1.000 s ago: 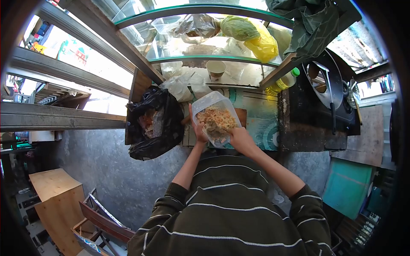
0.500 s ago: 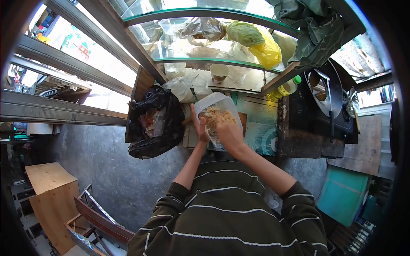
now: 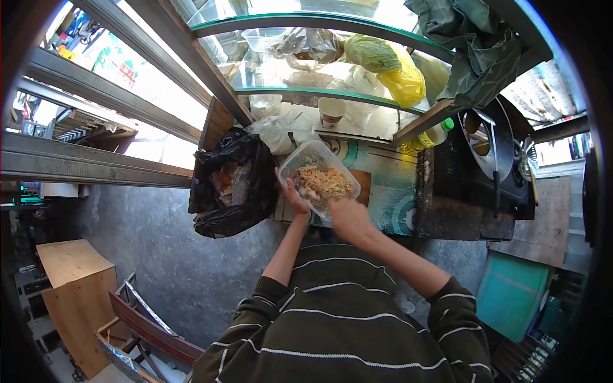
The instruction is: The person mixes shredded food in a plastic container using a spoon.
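A clear plastic food container (image 3: 295, 161) is tilted in front of me, with a shredded, pale orange-brown food mix (image 3: 325, 184) inside. My left hand (image 3: 295, 198) grips the container along its left side, fingers wrapped around the wall. At the container's near right corner, over the rim, my right hand (image 3: 351, 222) is closed in a fist. Whatever it holds, if anything, is hidden by the fingers. Behind the container, part of a brown wooden board (image 3: 363, 185) shows on the counter.
Left of the container sits a black plastic bag (image 3: 255, 166) with scraps inside. A paper cup (image 3: 332, 112) stands behind, below glass shelves. Right of it are a yellow oil bottle (image 3: 429, 137) and a stove with a wok (image 3: 504, 143). A wooden box (image 3: 80, 306) stands on the floor.
My right hand has moved from inside the container down to its near right corner, uncovering more of the food. The container has turned and leans differently; my left hand still holds it.
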Tool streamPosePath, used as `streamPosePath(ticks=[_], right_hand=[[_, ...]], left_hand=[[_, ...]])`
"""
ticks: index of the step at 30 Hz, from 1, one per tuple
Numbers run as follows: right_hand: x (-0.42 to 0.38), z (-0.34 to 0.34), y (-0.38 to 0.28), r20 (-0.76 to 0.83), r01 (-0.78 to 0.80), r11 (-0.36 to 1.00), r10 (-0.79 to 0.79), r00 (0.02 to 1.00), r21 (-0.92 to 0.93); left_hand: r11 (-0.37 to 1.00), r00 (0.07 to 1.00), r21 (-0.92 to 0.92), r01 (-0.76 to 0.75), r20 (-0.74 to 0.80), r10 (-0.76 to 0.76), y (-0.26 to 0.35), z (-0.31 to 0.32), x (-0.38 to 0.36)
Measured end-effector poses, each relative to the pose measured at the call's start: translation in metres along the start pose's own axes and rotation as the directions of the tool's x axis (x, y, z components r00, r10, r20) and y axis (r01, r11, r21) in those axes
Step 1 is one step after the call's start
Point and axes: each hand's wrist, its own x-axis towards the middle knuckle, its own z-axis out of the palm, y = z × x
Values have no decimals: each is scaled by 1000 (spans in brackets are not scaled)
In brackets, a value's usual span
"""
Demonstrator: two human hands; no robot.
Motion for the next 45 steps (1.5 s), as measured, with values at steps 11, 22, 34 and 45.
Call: streamPosePath(ticks=[11, 22, 34, 45], right_hand=[[-14, -8, -11, -43, -47, 999, 47, 998, -4], [-9, 27, 5, -53, -14, 992, 8, 999, -122], [12, 34, 25, -77, 147, 935, -181, 980, -323], [13, 14, 28, -36, 130, 920, -154, 987, -369]], left_hand=[[978, 992, 172, -115, 75, 103, 13, 23, -10], [900, 949, 316, -300, 191, 250, 20, 36, -11], [905, 951, 303, -297, 173, 254, 15, 29, 0], [875, 948, 366, -318, 145, 283, 18, 31, -2]])
